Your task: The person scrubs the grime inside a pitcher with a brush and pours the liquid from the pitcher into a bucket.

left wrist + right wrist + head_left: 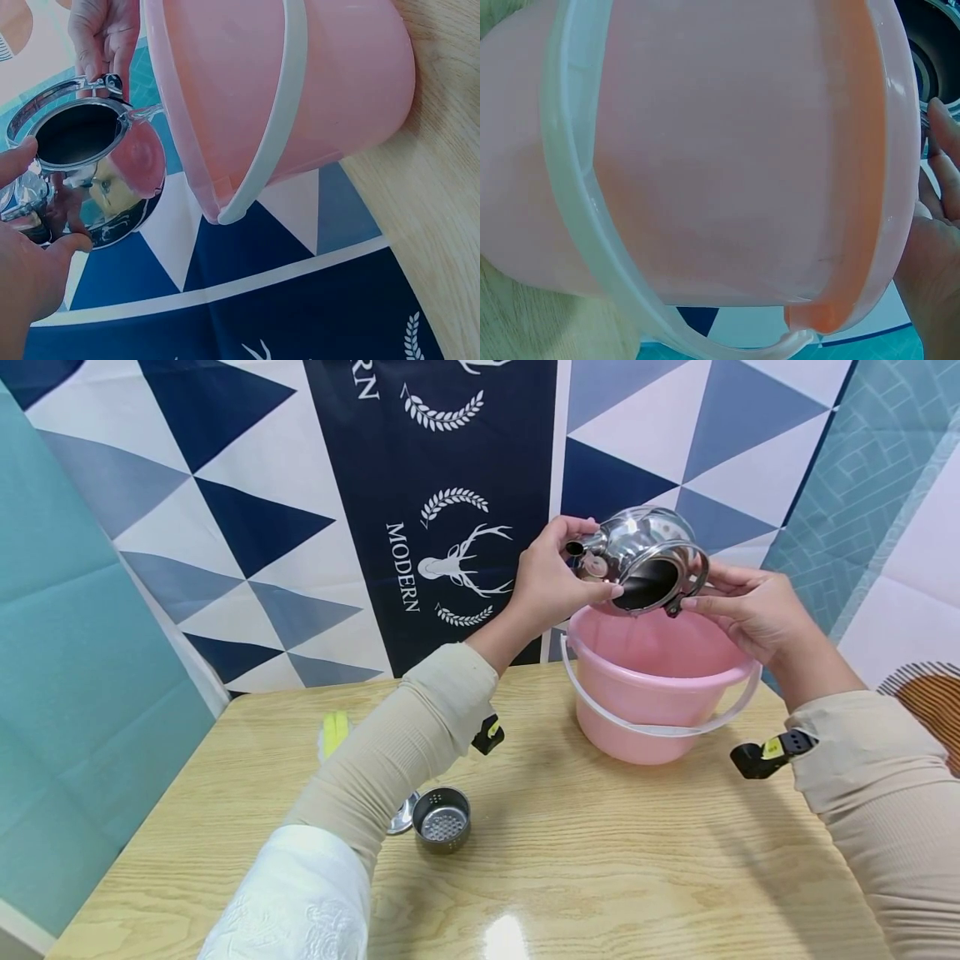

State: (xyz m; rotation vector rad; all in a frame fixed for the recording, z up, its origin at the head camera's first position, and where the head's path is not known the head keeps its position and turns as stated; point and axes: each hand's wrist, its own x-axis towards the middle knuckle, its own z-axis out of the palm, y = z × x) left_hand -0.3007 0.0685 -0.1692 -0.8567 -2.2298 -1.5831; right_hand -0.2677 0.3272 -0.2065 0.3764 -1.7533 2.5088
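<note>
A shiny metal teapot is held tilted over a pink bucket, its lidless mouth facing down toward the person. My left hand grips it on the spout side, thumb at the rim of the mouth. On the opposite side, the fingers and thumb of my right hand pinch the teapot near the base of its handle. In the left wrist view, what looks like clear water runs off the mouth's rim toward the bucket. The right wrist view is mostly filled by the bucket, with part of the teapot's mouth at the edge.
On the wooden table stands a small perforated metal strainer basket, beside a shiny lid partly covered by the left sleeve. Farther back lies a yellow and white item, also partly hidden. The bucket's white handle hangs down in front.
</note>
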